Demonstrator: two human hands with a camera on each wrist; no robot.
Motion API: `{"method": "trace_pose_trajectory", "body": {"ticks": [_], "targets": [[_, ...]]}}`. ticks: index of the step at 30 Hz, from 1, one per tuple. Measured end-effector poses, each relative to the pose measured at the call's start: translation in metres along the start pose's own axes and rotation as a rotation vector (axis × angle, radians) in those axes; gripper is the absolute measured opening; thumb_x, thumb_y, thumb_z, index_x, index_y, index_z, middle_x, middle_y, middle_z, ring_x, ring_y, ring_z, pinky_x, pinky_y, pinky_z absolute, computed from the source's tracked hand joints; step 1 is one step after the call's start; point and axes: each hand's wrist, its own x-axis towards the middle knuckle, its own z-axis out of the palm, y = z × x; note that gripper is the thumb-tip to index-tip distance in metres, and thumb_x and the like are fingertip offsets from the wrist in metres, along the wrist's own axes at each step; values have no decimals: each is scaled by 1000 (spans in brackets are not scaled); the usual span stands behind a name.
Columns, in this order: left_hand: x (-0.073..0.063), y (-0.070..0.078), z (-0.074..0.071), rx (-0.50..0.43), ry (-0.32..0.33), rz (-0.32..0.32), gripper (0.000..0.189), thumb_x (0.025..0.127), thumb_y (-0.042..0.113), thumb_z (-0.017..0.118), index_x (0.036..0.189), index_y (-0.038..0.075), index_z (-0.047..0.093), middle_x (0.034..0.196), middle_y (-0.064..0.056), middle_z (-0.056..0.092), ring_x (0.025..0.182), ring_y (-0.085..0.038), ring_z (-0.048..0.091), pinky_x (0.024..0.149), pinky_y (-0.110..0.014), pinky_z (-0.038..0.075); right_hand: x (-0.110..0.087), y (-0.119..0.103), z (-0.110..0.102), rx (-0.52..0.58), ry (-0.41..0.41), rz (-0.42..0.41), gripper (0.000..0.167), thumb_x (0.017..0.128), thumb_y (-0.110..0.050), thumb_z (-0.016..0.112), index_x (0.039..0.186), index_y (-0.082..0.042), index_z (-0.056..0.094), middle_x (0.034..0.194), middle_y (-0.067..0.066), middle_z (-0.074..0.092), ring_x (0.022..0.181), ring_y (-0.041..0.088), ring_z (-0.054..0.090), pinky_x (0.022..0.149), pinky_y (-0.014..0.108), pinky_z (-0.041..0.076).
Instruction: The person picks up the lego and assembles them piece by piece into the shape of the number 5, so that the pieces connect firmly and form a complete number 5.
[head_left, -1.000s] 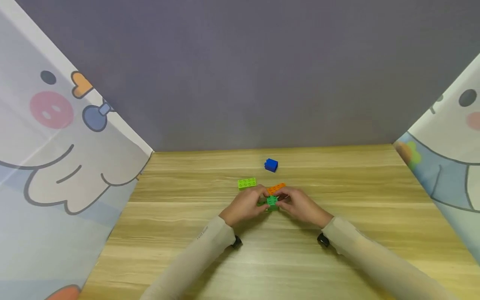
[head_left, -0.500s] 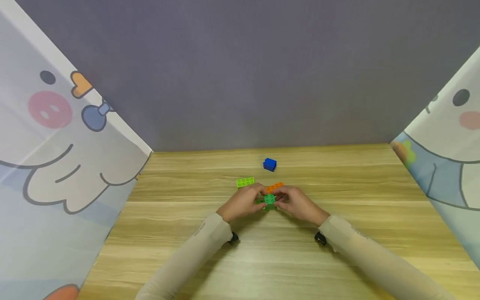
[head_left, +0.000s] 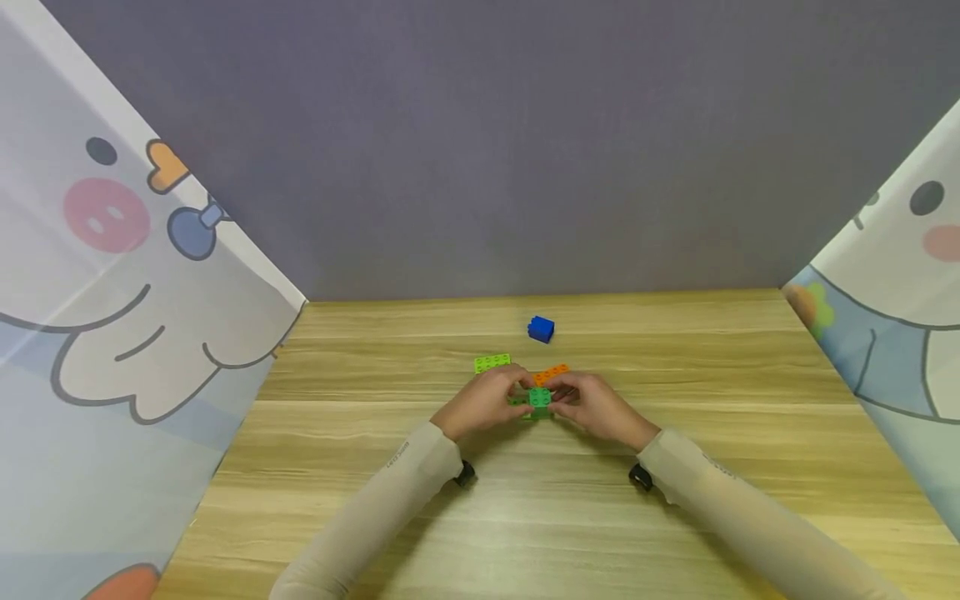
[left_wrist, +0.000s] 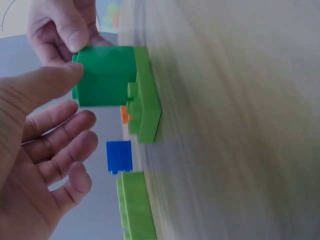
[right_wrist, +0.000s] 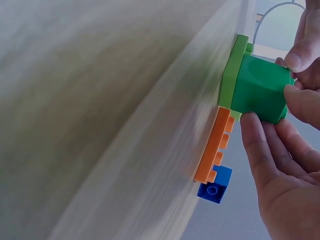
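Note:
A dark green building block (head_left: 540, 397) with studs on top stands upright on a flat light green brick (left_wrist: 148, 100), whose bare studs show beside it in the left wrist view. My left hand (head_left: 483, 402) pinches the block from the left, its thumb near the studded top. From the other side my right hand (head_left: 600, 410) grips the same block, thumb and fingers curled about it. The block's lower edge meets the light green brick in the right wrist view; whether it is fully pressed down, I cannot tell.
Just behind the hands lies a flat orange brick (head_left: 555, 372). A lime green brick (head_left: 492, 362) is partly covered by the left hand. Farther back, a blue block (head_left: 541, 329) lies on its side on the wooden table (head_left: 360, 358), before a grey wall (head_left: 480, 167).
Both hands stay around the dark green block. Its studded top looks more level and square than a second ago. The loose bricks have kept their places.

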Motion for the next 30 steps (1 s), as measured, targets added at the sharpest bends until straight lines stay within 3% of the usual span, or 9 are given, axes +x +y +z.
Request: {"method": "trace_pose_trajectory", "body": {"ticks": [5, 9, 13, 17, 21, 30], "targets": [[-2, -12, -9, -36, 46, -11, 35, 84, 28, 74, 112, 11, 63, 107, 1, 62, 87, -13, 58, 75, -24, 49, 0, 0, 0, 12, 7, 1, 28, 85, -6, 71, 111, 0, 64, 97, 5, 65, 83, 16, 63, 71, 23, 52], [-3, -22, -18, 7, 121, -23, 37, 81, 23, 77, 113, 7, 63, 109, -2, 61, 91, -20, 58, 78, -29, 49, 0, 0, 0, 9, 12, 27, 27, 85, -8, 71, 111, -1, 64, 97, 3, 64, 83, 15, 62, 71, 23, 52], [-3, -33, -26, 64, 187, -76, 43, 78, 17, 79, 116, 6, 62, 113, -3, 59, 103, -25, 55, 94, -35, 43, -1, -1, 0, 8, 15, 56, 28, 86, -8, 71, 112, -2, 64, 97, 2, 63, 84, 15, 61, 72, 24, 52], [-1, -44, -29, 93, 179, -150, 49, 78, 19, 80, 120, 6, 60, 116, -4, 57, 109, -24, 48, 100, -38, 37, -2, 0, 0, 8, 18, 62, 28, 86, -7, 70, 113, -3, 64, 98, 2, 63, 85, 15, 61, 72, 23, 52], [-2, -54, -26, 115, 165, -197, 51, 78, 23, 80, 122, 6, 60, 119, -5, 57, 105, -23, 44, 91, -37, 40, -2, 1, 2, 8, 24, 52, 29, 86, -6, 70, 114, -4, 64, 99, 2, 63, 84, 13, 61, 72, 22, 52], [0, -63, -18, 120, 166, -273, 43, 77, 21, 81, 114, 6, 63, 116, -5, 60, 100, -22, 45, 92, -37, 37, -1, 1, 5, 11, 42, 58, 29, 85, -6, 71, 113, -4, 65, 97, 1, 63, 83, 12, 61, 71, 23, 52]]}}
